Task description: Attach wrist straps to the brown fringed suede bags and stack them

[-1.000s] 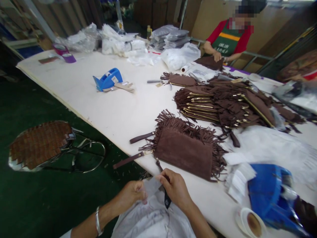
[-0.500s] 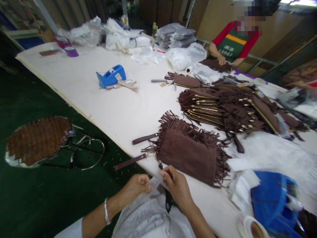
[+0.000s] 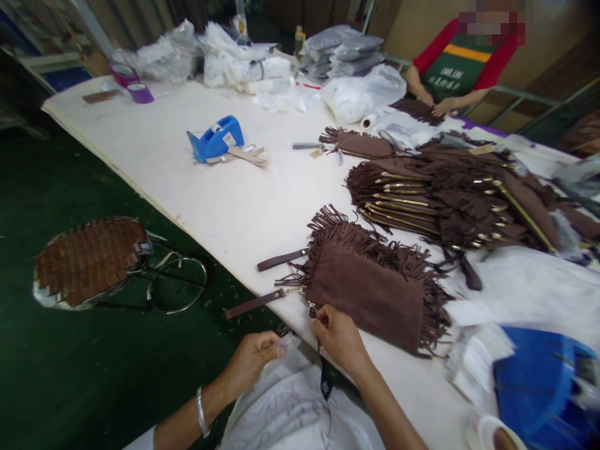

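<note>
A brown fringed suede pouch (image 3: 368, 294) lies at the front edge of the table, its two wrist straps pointing left. At its lower left corner, my right hand (image 3: 340, 337) is closed in a pinch by the zipper pull (image 3: 312, 310), apparently gripping its dark tassel; the fingers partly hide it. Left of that, my left hand (image 3: 257, 357) pinches a small translucent plastic piece (image 3: 291, 342) between thumb and fingers, over my lap and just off the table edge. A dark strip with a small mark (image 3: 327, 381) hangs below my right hand.
A pile of brown fringed pouches (image 3: 422, 194) with gold zippers lies behind. A blue tape dispenser (image 3: 219, 139) stands mid-table; another blue dispenser (image 3: 539, 381) is at right. A co-worker in a green apron (image 3: 452, 72) handles brown material across the table. A stool (image 3: 91, 259) stands left.
My hands have moved apart: the right has come to the zipper pull, and the left has drawn slightly left with the plastic piece. The view has shifted a little left.
</note>
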{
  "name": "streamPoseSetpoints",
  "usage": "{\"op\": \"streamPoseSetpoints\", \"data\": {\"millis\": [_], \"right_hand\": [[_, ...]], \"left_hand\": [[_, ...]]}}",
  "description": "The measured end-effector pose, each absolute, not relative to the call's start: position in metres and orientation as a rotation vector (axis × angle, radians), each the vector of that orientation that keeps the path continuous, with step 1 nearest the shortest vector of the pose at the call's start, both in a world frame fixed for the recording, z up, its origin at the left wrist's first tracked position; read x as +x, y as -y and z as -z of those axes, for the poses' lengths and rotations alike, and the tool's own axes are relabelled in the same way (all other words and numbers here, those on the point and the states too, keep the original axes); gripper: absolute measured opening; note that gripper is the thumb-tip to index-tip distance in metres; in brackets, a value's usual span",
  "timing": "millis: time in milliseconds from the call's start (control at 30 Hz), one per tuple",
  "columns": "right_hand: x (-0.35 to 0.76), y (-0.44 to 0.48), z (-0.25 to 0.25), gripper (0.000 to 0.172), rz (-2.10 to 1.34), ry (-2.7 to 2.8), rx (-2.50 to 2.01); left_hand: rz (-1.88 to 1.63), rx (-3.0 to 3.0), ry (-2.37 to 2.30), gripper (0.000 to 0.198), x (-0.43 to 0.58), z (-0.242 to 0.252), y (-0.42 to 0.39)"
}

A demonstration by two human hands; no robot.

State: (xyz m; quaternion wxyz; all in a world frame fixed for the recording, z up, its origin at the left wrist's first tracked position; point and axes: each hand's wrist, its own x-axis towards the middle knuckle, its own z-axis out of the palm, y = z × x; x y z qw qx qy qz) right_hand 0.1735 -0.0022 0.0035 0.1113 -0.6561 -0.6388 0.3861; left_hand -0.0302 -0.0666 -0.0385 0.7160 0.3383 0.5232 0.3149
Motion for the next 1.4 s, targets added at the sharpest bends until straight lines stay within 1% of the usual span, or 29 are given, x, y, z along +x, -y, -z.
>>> {"op": "streamPoseSetpoints", "data": {"millis": [67, 133, 233, 433, 633, 833, 1200, 1400], "right_hand": [[0.176, -0.001, -0.001, 0.015, -1.520, 1.547, -1.798], [0.177, -0.002, 0.002, 0.023, -1.817, 1.223, -1.638], [0.175, 0.003, 0.006, 0.033, -1.973, 0.983, -1.505], [0.170, 0.011, 0.006, 0.036, -2.038, 0.808, -1.490], [0.168, 0.012, 0.004, 0.033, -2.164, 0.573, -1.276], [0.169, 0.013, 0.005, 0.037, -2.205, 0.529, -1.254], [0.151, 0.019, 0.018, 0.038, -2.032, 0.528, -1.327], [0.153, 0.018, 0.013, 0.037, -2.096, 0.445, -1.263]], "left_hand": [[-0.690, 0.740, -1.163, 0.026, -0.030, 0.038, 0.066], [-0.685, 0.735, -1.161, 0.027, -0.030, 0.037, 0.065], [-0.677, 0.737, -1.167, 0.027, -0.030, 0.035, 0.064], [-0.669, 0.736, -1.162, 0.030, -0.032, 0.040, 0.065], [-0.651, 0.744, -1.161, 0.029, -0.034, 0.041, 0.066], [-0.648, 0.735, -1.175, 0.032, -0.033, 0.039, 0.067], [-0.661, 0.787, -1.225, 0.022, -0.028, 0.039, 0.069], [-0.670, 0.852, -1.248, 0.013, -0.031, 0.050, 0.077]]}}
